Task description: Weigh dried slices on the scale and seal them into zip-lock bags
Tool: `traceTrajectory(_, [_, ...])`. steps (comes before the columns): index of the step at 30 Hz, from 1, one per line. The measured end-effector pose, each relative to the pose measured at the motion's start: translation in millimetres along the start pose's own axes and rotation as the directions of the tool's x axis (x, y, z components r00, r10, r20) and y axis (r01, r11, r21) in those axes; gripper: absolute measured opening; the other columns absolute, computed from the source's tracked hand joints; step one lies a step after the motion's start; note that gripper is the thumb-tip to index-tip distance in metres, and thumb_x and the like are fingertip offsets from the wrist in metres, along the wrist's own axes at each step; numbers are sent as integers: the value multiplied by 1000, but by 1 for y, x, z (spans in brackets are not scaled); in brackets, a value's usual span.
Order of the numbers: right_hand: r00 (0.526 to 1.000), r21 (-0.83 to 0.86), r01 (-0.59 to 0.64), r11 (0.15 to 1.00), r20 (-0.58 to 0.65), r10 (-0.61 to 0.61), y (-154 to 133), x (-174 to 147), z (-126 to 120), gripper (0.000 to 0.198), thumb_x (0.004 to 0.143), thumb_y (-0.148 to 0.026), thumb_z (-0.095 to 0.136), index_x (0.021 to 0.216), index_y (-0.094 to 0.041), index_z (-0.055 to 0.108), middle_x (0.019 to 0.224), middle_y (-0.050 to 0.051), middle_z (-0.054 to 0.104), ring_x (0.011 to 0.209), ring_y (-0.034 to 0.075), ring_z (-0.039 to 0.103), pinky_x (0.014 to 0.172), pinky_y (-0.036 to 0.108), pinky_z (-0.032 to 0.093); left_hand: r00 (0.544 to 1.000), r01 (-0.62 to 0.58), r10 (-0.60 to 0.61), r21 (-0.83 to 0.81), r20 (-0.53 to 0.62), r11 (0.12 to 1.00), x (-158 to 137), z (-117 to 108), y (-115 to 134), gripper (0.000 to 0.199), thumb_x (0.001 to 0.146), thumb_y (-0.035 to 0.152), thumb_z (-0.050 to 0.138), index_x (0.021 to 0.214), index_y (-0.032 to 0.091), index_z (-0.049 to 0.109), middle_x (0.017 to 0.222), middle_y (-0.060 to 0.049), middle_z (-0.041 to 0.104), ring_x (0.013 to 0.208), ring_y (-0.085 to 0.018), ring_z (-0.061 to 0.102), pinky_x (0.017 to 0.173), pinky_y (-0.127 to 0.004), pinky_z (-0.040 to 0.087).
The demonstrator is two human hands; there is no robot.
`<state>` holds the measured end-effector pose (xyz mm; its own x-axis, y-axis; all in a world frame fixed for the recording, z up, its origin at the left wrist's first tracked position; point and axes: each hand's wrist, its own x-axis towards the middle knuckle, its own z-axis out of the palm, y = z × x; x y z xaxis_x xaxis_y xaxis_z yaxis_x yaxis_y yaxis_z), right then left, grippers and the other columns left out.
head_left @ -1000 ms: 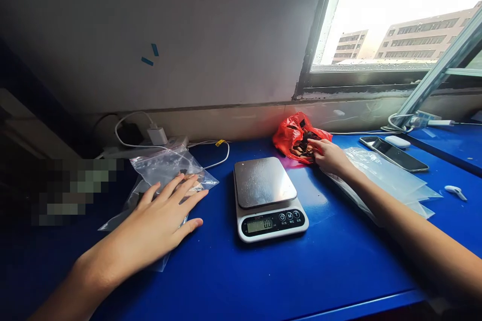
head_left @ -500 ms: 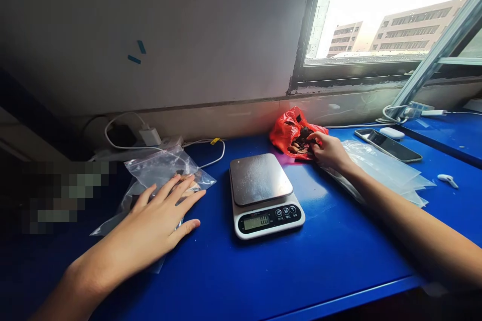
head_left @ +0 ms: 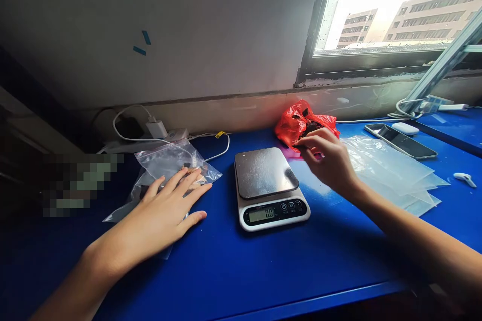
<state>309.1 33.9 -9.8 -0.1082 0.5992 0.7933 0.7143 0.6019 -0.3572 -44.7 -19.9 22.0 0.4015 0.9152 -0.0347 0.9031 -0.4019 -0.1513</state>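
Red plastic bag [head_left: 289, 124] with dark pieces inside sits at the back of the blue table [head_left: 233, 271], against the wall and behind the scale [head_left: 268, 175]. Our right arm slants in from the lower right, forearm reaching up and leftward, and the right hand [head_left: 327, 158] is arched at the bag's near side, thumb and forefinger drawn close together, fingertips pointing left toward the scale's far corner; we cannot tell whether they grip anything. Our left arm rises from the lower left, and the left hand [head_left: 171, 208] lies palm down, fingers fanned and thumb apart, grasping nothing, over a clear zip bag [head_left: 160, 160] with brownish pieces in it.
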Motion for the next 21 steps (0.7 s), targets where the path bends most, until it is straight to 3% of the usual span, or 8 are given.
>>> traceTrajectory(2, [993, 41, 96, 995, 71, -99, -12, -5, 10, 17, 85, -15, 56, 92, -21, 69, 91, 6, 64, 77, 15, 64, 65, 29, 55, 1000, -5, 5, -1, -2, 1000, 0, 0, 1, 53, 89, 45, 52, 141, 36, 47, 158, -2, 31, 146, -35, 25, 113, -63, 27])
traceTrajectory(5, [967, 118, 144, 982, 195, -166, -22, -9, 15, 27, 82, -9, 53, 101, -21, 68, 100, 7, 67, 86, 16, 66, 74, 31, 57, 1000, -13, 13, -1, -7, 1000, 0, 1, 0, 52, 89, 45, 51, 141, 36, 48, 157, -2, 33, 146, -35, 26, 113, -63, 27])
traceTrajectory(9, [875, 215, 223, 951, 387, -293, -31, -9, 8, 47, 75, 3, 42, 106, -22, 66, 105, 6, 70, 98, 16, 66, 82, 32, 57, 1000, -12, 12, -2, -13, 1000, 0, 1, 0, 52, 89, 46, 51, 140, 37, 48, 157, -1, 33, 146, -35, 26, 113, -63, 26])
traceTrajectory(12, [857, 198, 264, 944, 400, -324, -33, -8, 3, 54, 72, 5, 39, 112, -22, 63, 112, 7, 69, 110, 19, 62, 91, 38, 55, 1000, -5, 5, 1, 11, 1000, 0, 0, 0, 53, 89, 46, 51, 141, 37, 47, 157, -1, 32, 146, -34, 25, 113, -63, 26])
traceTrajectory(16, [941, 50, 198, 979, 272, -204, -9, -3, -5, 47, 74, 0, 44, 112, -21, 64, 109, 8, 70, 108, 22, 62, 92, 41, 52, 1000, -13, 13, 22, -1, 1000, -1, 3, -1, 53, 90, 46, 51, 142, 38, 46, 158, 0, 30, 147, -33, 24, 114, -62, 26])
traceTrajectory(18, [981, -79, 55, 995, 189, -39, 14, 1, -9, 36, 79, -6, 46, 105, -21, 66, 103, 7, 71, 99, 21, 64, 88, 39, 53, 1000, -17, 17, 37, -7, 999, -1, 4, -2, 53, 90, 45, 51, 143, 38, 44, 158, 0, 28, 147, -33, 23, 113, -63, 26])
traceTrajectory(21, [979, -228, -161, 960, 86, 184, 53, 6, -10, 29, 81, -13, 46, 100, -20, 68, 96, 9, 72, 85, 21, 68, 77, 36, 54, 1000, -9, 8, 49, 23, 999, 0, 3, 0, 52, 91, 42, 51, 143, 37, 45, 158, 0, 27, 147, -33, 23, 113, -64, 27])
